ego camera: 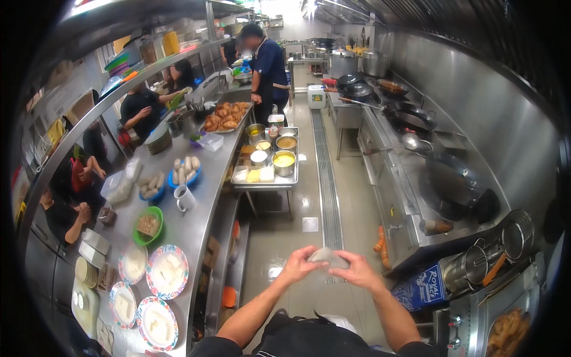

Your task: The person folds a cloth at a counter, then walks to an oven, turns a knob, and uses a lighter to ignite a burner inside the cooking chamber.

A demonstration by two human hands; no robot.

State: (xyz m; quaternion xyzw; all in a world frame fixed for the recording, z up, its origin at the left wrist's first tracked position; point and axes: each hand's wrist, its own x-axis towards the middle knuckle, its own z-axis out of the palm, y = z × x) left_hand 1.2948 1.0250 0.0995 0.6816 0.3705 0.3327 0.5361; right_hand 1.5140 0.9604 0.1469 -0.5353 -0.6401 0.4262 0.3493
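Between my left hand [299, 264] and my right hand [357, 269] is a pale grey, rounded lump [328, 255], blurred so that its material is unclear. The fingers of both hands close on it from either side, over the walkway in front of my dark apron. To my left, several floral-rimmed plates [167, 271] hold white pieces of food. Beyond them are a green bowl [154, 241] with a brownish block in it, a white mug [184, 198], and two blue bowls [195, 179] of pale, sausage-shaped rolls [180, 171].
A steel counter [209, 178] runs along the left under a shelf. Ahead, a low table bears a tray [287, 180] of pots. Woks [450, 178] line the range on the right. A floor drain [324, 178] crosses the walkway. A co-worker [270, 67] stands ahead; other people are at left.
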